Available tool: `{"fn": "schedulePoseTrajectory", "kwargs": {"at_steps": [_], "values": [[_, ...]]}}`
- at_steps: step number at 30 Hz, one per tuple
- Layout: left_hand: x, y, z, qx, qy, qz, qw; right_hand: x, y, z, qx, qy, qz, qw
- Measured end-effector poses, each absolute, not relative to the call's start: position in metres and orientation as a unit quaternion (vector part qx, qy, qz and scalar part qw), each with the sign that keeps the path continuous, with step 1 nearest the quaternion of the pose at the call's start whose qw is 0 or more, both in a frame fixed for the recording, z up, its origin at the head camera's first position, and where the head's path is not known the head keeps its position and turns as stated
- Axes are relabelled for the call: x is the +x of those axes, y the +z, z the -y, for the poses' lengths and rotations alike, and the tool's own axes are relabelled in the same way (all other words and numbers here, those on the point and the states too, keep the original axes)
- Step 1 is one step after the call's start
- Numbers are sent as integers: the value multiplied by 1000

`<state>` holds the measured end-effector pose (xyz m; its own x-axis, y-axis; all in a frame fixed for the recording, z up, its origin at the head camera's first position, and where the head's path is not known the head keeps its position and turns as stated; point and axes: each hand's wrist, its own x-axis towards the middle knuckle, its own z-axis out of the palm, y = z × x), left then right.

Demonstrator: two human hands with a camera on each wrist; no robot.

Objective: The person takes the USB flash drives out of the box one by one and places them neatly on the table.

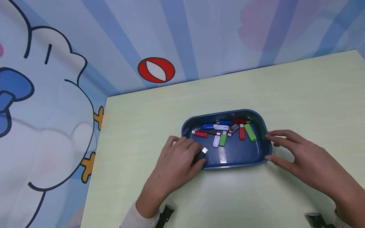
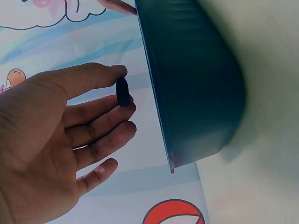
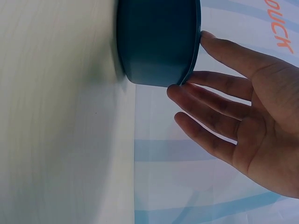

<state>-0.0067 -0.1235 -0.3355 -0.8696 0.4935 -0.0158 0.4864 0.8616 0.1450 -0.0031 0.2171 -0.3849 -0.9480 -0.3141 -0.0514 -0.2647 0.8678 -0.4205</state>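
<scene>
My left hand (image 1: 176, 163) pinches a black USB stick (image 1: 198, 157) between thumb and fingertips at the tray's near left corner. Its bare metal plug points up and right in the head view. In the left wrist view the stick (image 2: 122, 92) appears as a dark end between the fingertips, beside the tray wall. The dark blue tray (image 1: 239, 155) holds several other USB sticks, among them red (image 1: 242, 133), green (image 1: 250, 132) and white (image 1: 216, 140) ones. At the tray's right end, my right hand (image 1: 303, 161) touches the rim with spread, lightly bent fingers and thumb.
The tray stands on a pale wooden table (image 1: 142, 126). Behind it rises a blue patterned wall (image 1: 216, 38) with a red and white ball printed on it. Most sticks lie in a cluster along the tray's far side, one blue and white (image 1: 215, 127).
</scene>
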Motion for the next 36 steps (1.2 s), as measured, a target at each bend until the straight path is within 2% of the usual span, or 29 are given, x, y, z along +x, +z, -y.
{"fn": "schedulePoseTrajectory", "kwargs": {"at_steps": [9, 36], "values": [[4, -339, 127, 235, 76, -969, 28, -4, -385, -217, -154, -212, -964, 51], [34, -345, 133, 197, 74, -976, 54, -5, -385, -219, -142, -207, -965, 81]]}}
